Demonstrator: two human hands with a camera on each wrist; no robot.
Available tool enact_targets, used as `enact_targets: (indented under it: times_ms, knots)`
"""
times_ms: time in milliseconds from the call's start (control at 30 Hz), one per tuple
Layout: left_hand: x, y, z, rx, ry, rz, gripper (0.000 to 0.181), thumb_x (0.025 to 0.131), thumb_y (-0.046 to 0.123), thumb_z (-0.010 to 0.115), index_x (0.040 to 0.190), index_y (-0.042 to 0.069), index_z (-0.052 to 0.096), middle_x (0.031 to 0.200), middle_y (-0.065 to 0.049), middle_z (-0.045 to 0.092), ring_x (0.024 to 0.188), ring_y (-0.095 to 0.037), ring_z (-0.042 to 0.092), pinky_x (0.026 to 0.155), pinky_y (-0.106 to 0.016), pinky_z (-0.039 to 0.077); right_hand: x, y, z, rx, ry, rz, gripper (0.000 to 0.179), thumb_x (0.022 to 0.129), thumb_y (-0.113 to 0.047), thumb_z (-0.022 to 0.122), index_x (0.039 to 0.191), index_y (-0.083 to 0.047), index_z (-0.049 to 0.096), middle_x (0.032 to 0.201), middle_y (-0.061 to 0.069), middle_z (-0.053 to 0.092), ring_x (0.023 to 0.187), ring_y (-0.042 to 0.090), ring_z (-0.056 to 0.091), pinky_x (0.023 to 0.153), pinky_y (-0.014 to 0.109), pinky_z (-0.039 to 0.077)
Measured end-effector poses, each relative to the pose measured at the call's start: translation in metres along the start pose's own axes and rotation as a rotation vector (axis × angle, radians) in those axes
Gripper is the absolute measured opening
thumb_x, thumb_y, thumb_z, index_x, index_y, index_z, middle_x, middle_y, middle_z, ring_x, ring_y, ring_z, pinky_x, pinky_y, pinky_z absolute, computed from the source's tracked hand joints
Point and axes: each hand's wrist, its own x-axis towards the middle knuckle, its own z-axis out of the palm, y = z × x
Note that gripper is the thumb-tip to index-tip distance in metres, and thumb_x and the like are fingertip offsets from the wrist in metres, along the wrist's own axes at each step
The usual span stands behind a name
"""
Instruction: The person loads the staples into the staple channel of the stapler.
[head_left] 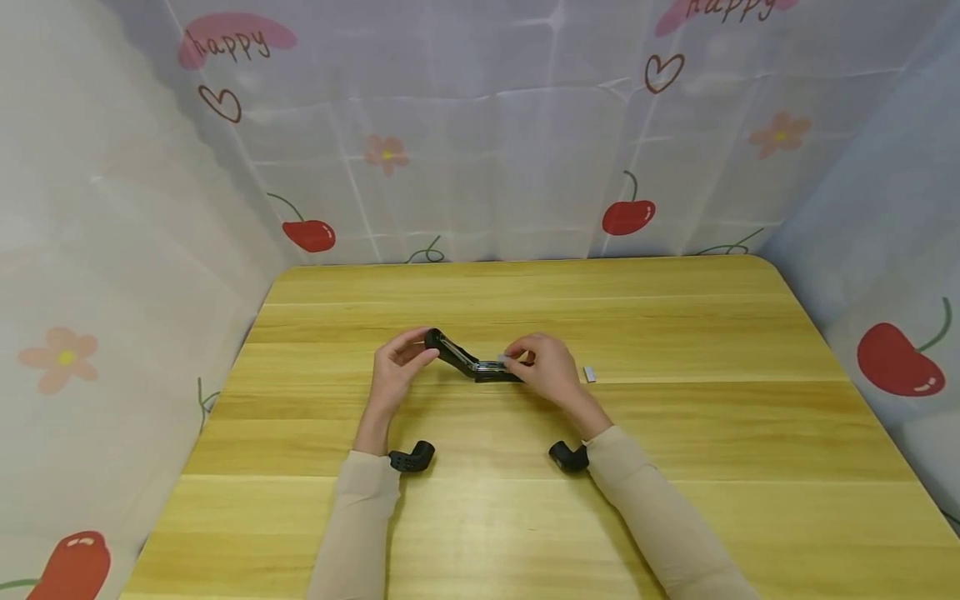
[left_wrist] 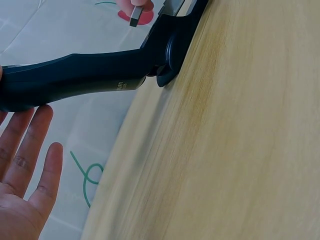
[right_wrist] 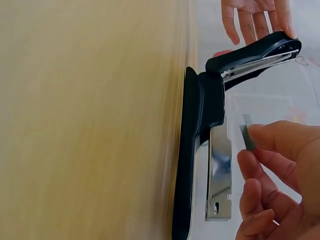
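Note:
A black stapler [head_left: 456,358] stands on the table with its top arm swung up and back; its metal magazine [right_wrist: 220,170] is exposed. At the raised end, my left hand [head_left: 393,372] holds the top arm between thumb and fingertips. In the left wrist view, some fingers [left_wrist: 45,175] of that hand extend below the arm. My right hand [head_left: 551,368] pinches a short strip of staples [right_wrist: 247,137] between thumb and forefinger. The strip is held just above the magazine, apart from it in the right wrist view.
A second small grey strip [head_left: 588,374] lies on the wooden table [head_left: 480,517], right of my right hand. Black wrist-camera mounts [head_left: 412,457] stick out inward from both wrists. A printed curtain [head_left: 480,167] hangs behind the table and along its sides.

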Motion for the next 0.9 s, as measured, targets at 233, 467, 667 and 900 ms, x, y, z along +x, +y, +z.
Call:
enact_targets:
  times_ms: [233, 467, 667, 900]
  knots:
    - [0.0, 0.0006, -0.0004, -0.007, -0.01, 0.0, 0.038, 0.088, -0.001, 0.068, 0.124, -0.009, 0.061, 0.107, 0.011, 0.066, 0.093, -0.008, 0.065, 0.08, -0.02, 0.056, 0.0021, 0.0003, 0.006, -0.029, -0.039, 0.007, 0.008, 0.087, -0.021, 0.075, 0.091, -0.015, 0.077, 0.088, 0.0, 0.069, 0.07, 0.014, 0.05, 0.062, 0.027, 0.041]
    - [0.0004, 0.0005, -0.0009, 0.006, 0.002, -0.018, 0.038, 0.088, -0.001, 0.069, 0.125, -0.008, 0.061, 0.108, 0.012, 0.066, 0.092, -0.006, 0.065, 0.079, -0.02, 0.056, 0.0032, -0.0004, 0.0074, -0.036, -0.044, 0.004, 0.007, 0.086, -0.021, 0.076, 0.09, -0.015, 0.077, 0.088, 0.0, 0.068, 0.072, 0.015, 0.051, 0.063, 0.028, 0.043]
    - [0.0004, -0.0006, -0.0004, 0.007, 0.01, -0.017, 0.038, 0.088, -0.001, 0.069, 0.124, -0.008, 0.062, 0.107, 0.012, 0.066, 0.092, -0.007, 0.065, 0.079, -0.02, 0.056, 0.0033, 0.001, 0.0086, -0.03, -0.033, -0.012, 0.007, 0.085, -0.02, 0.077, 0.089, -0.014, 0.078, 0.086, 0.0, 0.067, 0.071, 0.015, 0.051, 0.062, 0.028, 0.042]
    - [0.0001, -0.001, -0.0003, -0.013, 0.0, -0.001, 0.037, 0.089, -0.001, 0.068, 0.124, -0.01, 0.06, 0.107, 0.012, 0.067, 0.092, -0.006, 0.065, 0.08, -0.02, 0.056, 0.003, 0.0018, 0.0099, -0.033, -0.041, -0.01, 0.007, 0.085, -0.019, 0.076, 0.09, -0.015, 0.078, 0.084, 0.0, 0.065, 0.07, 0.014, 0.049, 0.062, 0.028, 0.041]
